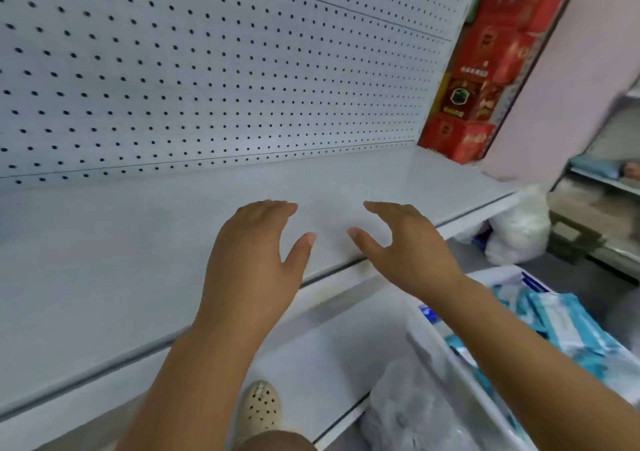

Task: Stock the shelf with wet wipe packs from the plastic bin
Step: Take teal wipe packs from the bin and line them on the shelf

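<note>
**Both grips spread over the bare shelf, wipes down in the bin**

I saw the left grip point(256, 260) and the right grip point(408, 249) held side by side over the front half of the shelf point(138, 260), palms down. Both were spread wide: fingers loose and only slightly bent, thumbs angled in toward each other with a gap between the thumb tips. Neither held anything. I could not tell whether the fingertips touched the shelf surface or hung just above it.

The wet wipe packs point(561, 322), blue and white, lay heaped in the plastic bin point(433, 332), at about four o'clock from the right grip and well below shelf level. The right forearm crossed over the bin's near rim. None of the packs was near either palm.

A perforated back panel point(207, 69) rose behind the shelf at twelve o'clock. Red boxes point(485, 69) were stacked at the shelf's far end, at about one o'clock from the grips. A white bag point(519, 232) sat on the floor at three o'clock, past the shelf edge. At six o'clock, a beige perforated shoe point(259, 405) showed between the forearms, in front of a lower shelf point(329, 329).
</note>
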Demonstrator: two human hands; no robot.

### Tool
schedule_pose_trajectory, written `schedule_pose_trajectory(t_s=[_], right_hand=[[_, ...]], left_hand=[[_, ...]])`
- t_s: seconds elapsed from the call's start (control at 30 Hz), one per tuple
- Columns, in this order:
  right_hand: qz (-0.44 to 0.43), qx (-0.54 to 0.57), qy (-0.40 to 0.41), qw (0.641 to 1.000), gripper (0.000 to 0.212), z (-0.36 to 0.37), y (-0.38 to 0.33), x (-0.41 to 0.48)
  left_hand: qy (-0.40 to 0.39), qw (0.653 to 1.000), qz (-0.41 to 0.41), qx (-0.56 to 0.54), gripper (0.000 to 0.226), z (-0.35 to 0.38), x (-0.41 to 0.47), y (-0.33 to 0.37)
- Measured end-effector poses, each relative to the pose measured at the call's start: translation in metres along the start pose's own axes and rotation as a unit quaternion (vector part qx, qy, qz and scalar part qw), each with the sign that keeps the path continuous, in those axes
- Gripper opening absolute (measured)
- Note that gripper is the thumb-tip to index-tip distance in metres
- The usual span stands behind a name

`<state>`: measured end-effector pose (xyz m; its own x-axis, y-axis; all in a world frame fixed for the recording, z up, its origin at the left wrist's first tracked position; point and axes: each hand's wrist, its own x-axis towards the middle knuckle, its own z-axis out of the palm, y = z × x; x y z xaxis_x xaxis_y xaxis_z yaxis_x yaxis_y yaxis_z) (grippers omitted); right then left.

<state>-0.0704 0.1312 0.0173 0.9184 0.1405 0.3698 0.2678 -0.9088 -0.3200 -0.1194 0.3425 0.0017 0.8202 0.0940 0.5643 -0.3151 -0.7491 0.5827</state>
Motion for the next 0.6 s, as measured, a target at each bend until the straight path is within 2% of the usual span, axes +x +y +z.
schedule_pose_trajectory(t_s=[0.17, 0.3, 0.5, 0.6], right_hand=[[0.129, -0.03, 0.04, 0.99, 0.045, -0.026, 0.103, -0.035], [0.236, -0.027, 0.01, 0.971, 0.041, -0.032, 0.172, -0.071], [0.378, 0.024, -0.066, 0.923, 0.042, -0.017, 0.251, -0.101], [0.451, 0.095, -0.056, 0.886, 0.035, 0.004, 0.277, -0.108]], left_hand=[[-0.089, 0.993, 0.04, -0.067, 0.046, 0.078, -0.005, 0.049], [-0.163, 0.976, 0.085, -0.114, 0.043, 0.139, -0.02, 0.082], [-0.317, 0.942, 0.097, -0.06, 0.043, 0.214, -0.036, 0.095], [-0.37, 0.924, 0.086, -0.051, 0.043, 0.24, -0.041, 0.09]])
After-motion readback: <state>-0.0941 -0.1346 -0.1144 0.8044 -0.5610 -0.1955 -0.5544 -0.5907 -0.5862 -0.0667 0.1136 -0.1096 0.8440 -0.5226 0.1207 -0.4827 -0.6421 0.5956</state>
